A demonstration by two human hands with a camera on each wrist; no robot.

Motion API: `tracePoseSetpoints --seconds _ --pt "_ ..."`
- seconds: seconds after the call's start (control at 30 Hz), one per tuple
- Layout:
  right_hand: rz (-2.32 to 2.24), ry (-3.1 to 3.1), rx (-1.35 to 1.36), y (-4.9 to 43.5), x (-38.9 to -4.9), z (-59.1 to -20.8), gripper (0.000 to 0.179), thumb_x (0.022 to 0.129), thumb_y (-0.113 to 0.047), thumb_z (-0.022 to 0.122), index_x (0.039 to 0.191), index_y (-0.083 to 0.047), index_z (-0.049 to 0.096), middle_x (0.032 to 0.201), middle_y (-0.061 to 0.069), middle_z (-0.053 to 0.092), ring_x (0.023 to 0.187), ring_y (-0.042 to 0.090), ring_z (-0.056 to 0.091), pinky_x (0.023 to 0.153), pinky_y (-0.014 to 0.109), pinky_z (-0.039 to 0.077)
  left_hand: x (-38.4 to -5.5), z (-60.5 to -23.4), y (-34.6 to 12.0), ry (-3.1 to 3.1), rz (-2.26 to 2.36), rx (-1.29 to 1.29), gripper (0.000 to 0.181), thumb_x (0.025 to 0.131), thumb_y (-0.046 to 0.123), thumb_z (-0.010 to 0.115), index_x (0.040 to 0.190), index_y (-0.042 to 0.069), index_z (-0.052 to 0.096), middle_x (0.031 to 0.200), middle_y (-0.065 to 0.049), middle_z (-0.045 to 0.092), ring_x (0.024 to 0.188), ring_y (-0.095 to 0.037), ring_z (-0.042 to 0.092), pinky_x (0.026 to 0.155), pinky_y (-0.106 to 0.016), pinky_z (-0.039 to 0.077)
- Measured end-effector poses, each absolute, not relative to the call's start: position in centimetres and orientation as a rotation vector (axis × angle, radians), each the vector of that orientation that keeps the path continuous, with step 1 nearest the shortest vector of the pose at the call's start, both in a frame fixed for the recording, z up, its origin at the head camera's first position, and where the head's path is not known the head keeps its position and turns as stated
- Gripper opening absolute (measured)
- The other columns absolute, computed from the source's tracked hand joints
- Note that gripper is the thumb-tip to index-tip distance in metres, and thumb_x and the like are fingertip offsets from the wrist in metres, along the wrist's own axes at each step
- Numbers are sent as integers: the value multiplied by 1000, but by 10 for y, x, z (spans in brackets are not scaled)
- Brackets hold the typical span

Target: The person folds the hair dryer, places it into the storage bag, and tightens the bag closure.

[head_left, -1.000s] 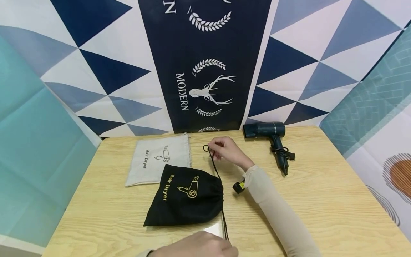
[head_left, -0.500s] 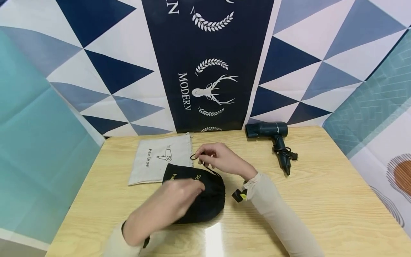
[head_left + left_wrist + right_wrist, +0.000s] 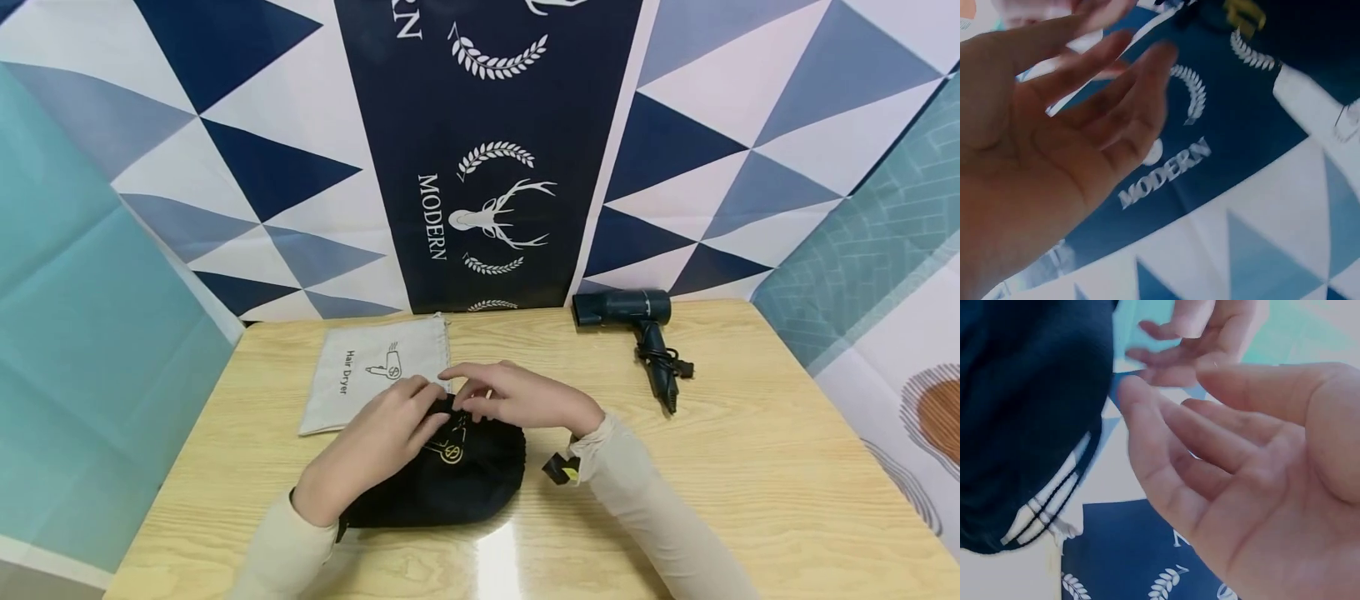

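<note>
black bag (image 3: 468, 492): left hand (image 3: 392, 423), right hand (image 3: 517, 395) angled inward above, fingers loosely spread

we could cross pale wood-grain tabletop (image 3: 780, 475) right of our right hand (image 3: 525, 397); a black cloth bag (image 3: 465, 492) blocks us under our left hand (image 3: 393, 429).

The black bag (image 3: 457, 493) looks matt cloth, the tabletop (image 3: 757, 467) glossy wood.

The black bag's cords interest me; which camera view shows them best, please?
The right wrist view, because it shows the cords close up, dark against something pale. In the head view the black bag is partly covered and I cannot make the cords out; nor can I in the left wrist view.
</note>
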State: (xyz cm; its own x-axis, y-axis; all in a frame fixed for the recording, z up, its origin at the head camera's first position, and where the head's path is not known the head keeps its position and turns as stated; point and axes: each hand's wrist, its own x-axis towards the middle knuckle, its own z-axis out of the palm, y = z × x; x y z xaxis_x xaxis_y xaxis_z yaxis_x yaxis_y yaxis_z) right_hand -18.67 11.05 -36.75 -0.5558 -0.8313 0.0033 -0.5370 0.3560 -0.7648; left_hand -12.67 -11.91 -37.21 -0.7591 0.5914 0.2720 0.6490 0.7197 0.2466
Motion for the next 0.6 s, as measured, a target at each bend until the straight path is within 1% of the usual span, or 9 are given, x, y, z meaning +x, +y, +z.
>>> tracePoseSetpoints --seconds 0.07,0.13,0.23,0.33,0.43,0.53,0.6 --pt "-1069 2281 -1182 114 -187 -364 43 103 -12 53 146 -8 46 113 9 71 84 16 70 75 30 55 -129 -378 -117 -2773 -523 -1008 36 99 35 63 124 10 63 123 -10 61 111 -24 61 92 -42 52" --pt "-1080 2327 -1148 118 -188 -362 40 104 -15 54 143 -9 49 112 10 72 86 18 70 76 30 55 -131 -384 -114 -2834 -553 -1003 51 97 49 60 134 14 58 139 -13 53 127 -30 53 101 -49 46" --pt "-1071 2366 -1114 124 -188 -359 39 103 -17 55 141 -9 51 113 10 71 93 20 71 80 31 55 -133 -392 -111 -2961 -547 -983 72 91 67 54 146 21 48 151 -15 42 139 -36 39 108 -57 36" --pt "-1054 2378 -1120 128 -188 -357 37 103 -18 55 139 -9 52 114 8 71 98 20 70 85 32 54 -134 -398 -109 -3061 -539 -968 88 86 78 50 153 23 38 154 -12 38 141 -36 36 110 -58 31" --pt "-1025 2399 -1137 131 -187 -355 36 103 -19 54 138 -9 53 112 4 71 101 16 69 87 33 54 -131 -402 -106 -3132 -550 -982 97 80 84 50 157 26 32 154 -10 39 139 -36 38 109 -60 32" --pt "-998 2412 -1135 132 -186 -353 36 104 -20 54 138 -10 54 111 1 71 102 11 67 88 33 53 -126 -404 -104 -3184 -552 -1010 104 76 83 57 158 28 27 155 -11 38 140 -37 37 106 -64 32" --pt "-989 2411 -1119 134 -185 -351 36 104 -21 53 139 -12 53 111 0 71 101 12 68 87 33 53 -123 -404 -102 -3205 -546 -1024 107 73 79 65 158 28 25 155 -14 36 141 -39 35 105 -67 32"
